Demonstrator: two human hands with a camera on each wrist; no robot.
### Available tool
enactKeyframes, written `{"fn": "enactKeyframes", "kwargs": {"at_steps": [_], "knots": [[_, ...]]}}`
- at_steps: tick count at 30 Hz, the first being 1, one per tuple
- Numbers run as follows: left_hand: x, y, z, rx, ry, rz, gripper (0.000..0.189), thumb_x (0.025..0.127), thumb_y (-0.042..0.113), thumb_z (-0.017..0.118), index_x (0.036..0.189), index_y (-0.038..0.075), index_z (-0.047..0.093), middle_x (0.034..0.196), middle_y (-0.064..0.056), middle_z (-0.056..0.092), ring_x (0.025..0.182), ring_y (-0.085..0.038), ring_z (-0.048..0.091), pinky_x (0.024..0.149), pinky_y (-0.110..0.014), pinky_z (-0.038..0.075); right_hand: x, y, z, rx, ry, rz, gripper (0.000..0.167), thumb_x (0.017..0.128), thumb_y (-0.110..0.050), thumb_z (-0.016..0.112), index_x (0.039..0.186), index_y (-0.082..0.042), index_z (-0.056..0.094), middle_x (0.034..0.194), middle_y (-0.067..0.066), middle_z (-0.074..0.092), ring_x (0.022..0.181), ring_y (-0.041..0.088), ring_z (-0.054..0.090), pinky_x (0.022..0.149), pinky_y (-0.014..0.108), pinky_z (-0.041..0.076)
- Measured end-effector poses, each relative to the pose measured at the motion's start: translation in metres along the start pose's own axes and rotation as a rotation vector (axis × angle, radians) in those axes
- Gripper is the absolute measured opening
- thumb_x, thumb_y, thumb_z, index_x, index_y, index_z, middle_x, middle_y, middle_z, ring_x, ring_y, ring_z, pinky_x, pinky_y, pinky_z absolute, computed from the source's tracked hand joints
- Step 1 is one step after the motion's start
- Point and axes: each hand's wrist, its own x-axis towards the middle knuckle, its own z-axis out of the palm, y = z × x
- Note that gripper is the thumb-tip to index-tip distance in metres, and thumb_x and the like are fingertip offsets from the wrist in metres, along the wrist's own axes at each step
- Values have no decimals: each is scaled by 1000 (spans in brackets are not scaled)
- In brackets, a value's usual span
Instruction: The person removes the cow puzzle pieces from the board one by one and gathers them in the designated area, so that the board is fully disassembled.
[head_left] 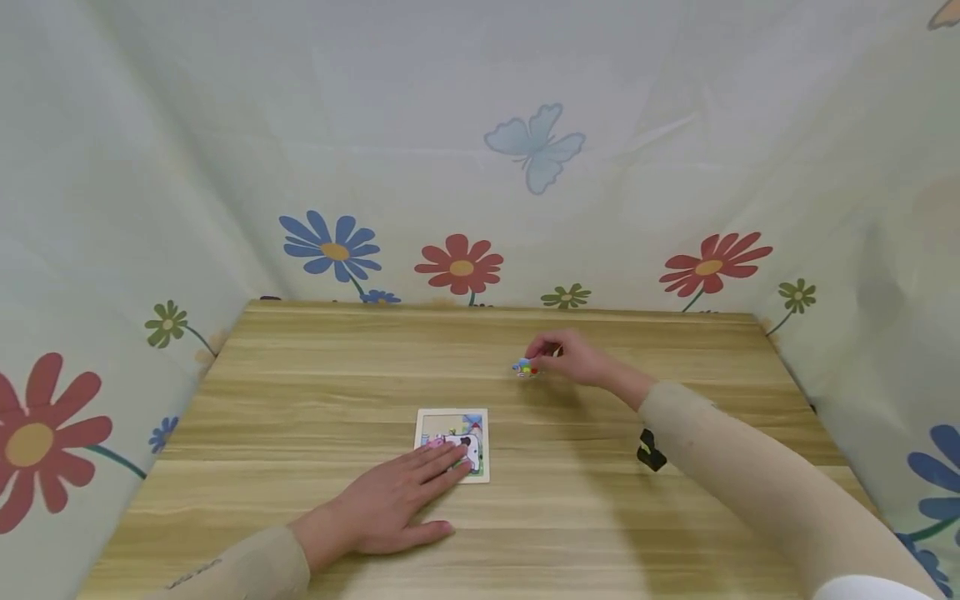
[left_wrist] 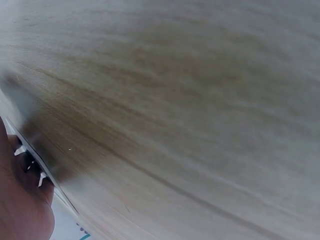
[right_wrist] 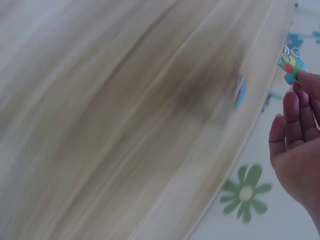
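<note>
Puzzle piece [right_wrist: 291, 65] in right grip [head_left: 576, 358], left grip [head_left: 397, 497] on puzzle [head_left: 444, 423]

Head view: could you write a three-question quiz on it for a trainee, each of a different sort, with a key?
1. Which hand pinches the small colourful piece?
2. True or false: both hands rest on the framed picture puzzle.
3. Fill in: a pale blue ____ is printed on the backdrop.

Key:
1. The right hand.
2. False; only the left hand does.
3. Butterfly.
</note>
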Motion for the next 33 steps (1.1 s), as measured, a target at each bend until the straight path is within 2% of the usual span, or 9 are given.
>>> {"fn": "enactKeyframes", "kwargs": {"at_steps": [6, 13, 24, 29, 33], "knots": [[-1, -1, 4, 10, 15, 3, 77, 110, 61, 43, 169, 12, 33, 175, -10, 30, 161, -29, 31, 128, -43, 33, -9, 20, -20, -37, 35, 11, 9, 100, 0, 71, 107, 4, 76, 96, 12, 77, 89, 22, 68, 79, 33, 54], [-1, -1, 5, 31, 43, 20, 75, 111, 59, 43, 167, 10, 37, 173, -12, 34, 158, -31, 36, 126, -44, 37, -12, 40, -30, -92, 34, 40, 7, 99, 1, 72, 103, 4, 76, 97, 11, 76, 92, 20, 67, 85, 35, 55], [-2, -2, 6, 24, 39, 16, 75, 111, 58, 45, 168, 10, 36, 174, -12, 33, 159, -31, 34, 126, -44, 36, -10, 60, -28, -113, 23, 112, 6, 99, 0, 73, 102, 3, 78, 99, 11, 77, 91, 19, 65, 83, 32, 53], [-2, -2, 7, 17, 34, 12, 75, 110, 57, 47, 168, 10, 35, 174, -11, 32, 159, -31, 33, 126, -45, 36, -9, 63, -24, -128, 23, 142, 7, 100, -2, 72, 104, 2, 78, 101, 11, 77, 96, 22, 67, 88, 36, 54], [-1, -2, 6, 22, 43, 19, 75, 110, 57, 48, 168, 10, 36, 174, -12, 33, 159, -31, 34, 126, -45, 36, -8, 61, -22, -149, 30, 134, 9, 101, -1, 71, 106, 2, 77, 103, 13, 77, 98, 25, 68, 91, 42, 55]]}}
